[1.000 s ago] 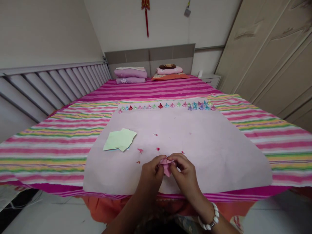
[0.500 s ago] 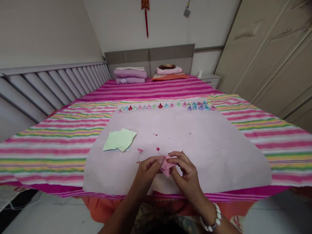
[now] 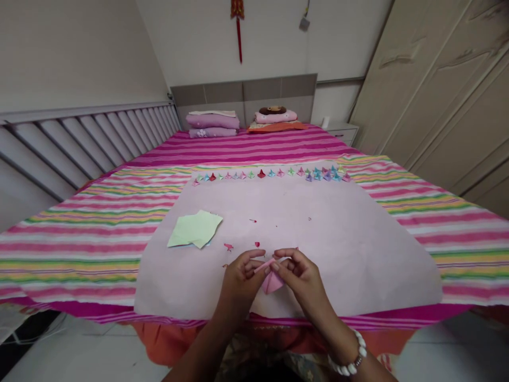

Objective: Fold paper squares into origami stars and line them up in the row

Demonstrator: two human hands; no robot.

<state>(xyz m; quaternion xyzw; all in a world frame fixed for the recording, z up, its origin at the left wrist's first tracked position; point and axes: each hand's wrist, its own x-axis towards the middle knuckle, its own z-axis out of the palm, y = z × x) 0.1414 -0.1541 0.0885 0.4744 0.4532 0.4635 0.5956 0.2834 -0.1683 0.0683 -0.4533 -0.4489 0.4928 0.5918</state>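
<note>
A small pink piece of folded origami paper (image 3: pixel 272 283) is held between my two hands, above the near part of a pale sheet. My left hand (image 3: pixel 244 271) pinches its left side, thumb on top and fingers curled. From the right, my right hand (image 3: pixel 300 270) grips it the same way, the thumb close to the other thumb. Part of the paper is hidden behind the fingers. Just beyond the hands, several tiny red and pink printed shapes (image 3: pixel 228 246) show on the pale sheet.
The pale sheet (image 3: pixel 358 254) lies on a striped bed cover (image 3: pixel 95 233). A stack of light green paper squares (image 3: pixel 194 228) rests at its left. Along its far edge runs a row of small colourful folded paper pieces (image 3: pixel 261 173). Folded bedding (image 3: pixel 212 121) sits by the headboard.
Both thumbs have come together on top of the pink paper. It is now turned, with a pointed end toward me. The right fingers have shifted from its right edge to its top.
</note>
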